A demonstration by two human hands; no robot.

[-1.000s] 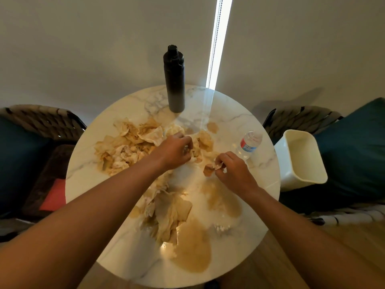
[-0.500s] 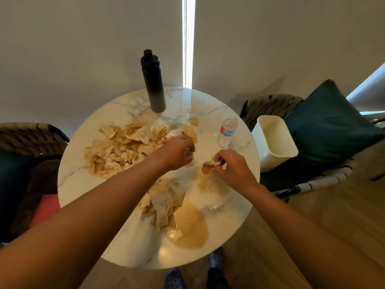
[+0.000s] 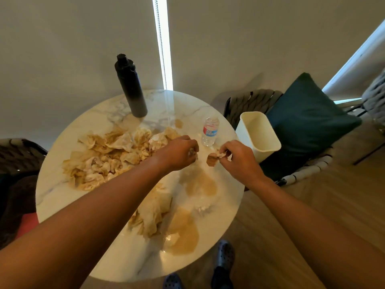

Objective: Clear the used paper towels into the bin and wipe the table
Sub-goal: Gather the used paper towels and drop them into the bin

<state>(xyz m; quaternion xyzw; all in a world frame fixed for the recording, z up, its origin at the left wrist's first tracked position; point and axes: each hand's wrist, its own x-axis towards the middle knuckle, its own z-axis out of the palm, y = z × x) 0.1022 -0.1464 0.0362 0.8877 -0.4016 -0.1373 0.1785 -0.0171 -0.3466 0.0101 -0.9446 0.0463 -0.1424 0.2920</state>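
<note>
Your left hand [image 3: 179, 152] is over the mid-right of the tbl, fingers curled in tight round a small whitish crumpled bit of towel, only a sliver of it visible at the fingertips. Your right hand [image 3: 237, 158] is just beside it, near the tbl's right edge, thumb + fingers pinching a torn scrap [image 3: 213, 158], wet, brown-stained one end, whiter at the pinch, hanging limp. The two hands are close but apart.

Round table [image 3: 62, 197]: glossy white marble-look top w/ grey veins, strong glare along the near side. Main pile of used paper towels [image 3: 108, 157] on the left/centre, crumpled, soggy, tan-stained, wrinkly edges, some whiter folds. Second clump [image 3: 152, 213] nearer you, partly under your left forearm, flatter + limp. Tan liquid puddles on the bare top: one [image 3: 201, 184] below your hands, a bigger one [image 3: 184, 234] at the near edge w/ a small wet bit lying in it. Small stain [image 3: 178, 123] farther back.

Bin [image 3: 260, 136]: cream plastic, rectangular w/ rounded corners, smooth, tilted mouth toward you, sitting on the chair to the right of the tbl, just beside the tbl edge. Inside looks bare as far as seen.

Tall black matte bottle [image 3: 131, 88] upright at the far side, screw cap on. Small clear plastic water bottle [image 3: 210, 131], red/blue label, upright just beyond your hands. Dark teal cushion [image 3: 308, 122] behind the bin, on a woven-strap chair [image 3: 250, 103]. Wood-look floor [image 3: 312, 195], your dark perforated clogs [image 3: 224, 255] below the tbl edge.
</note>
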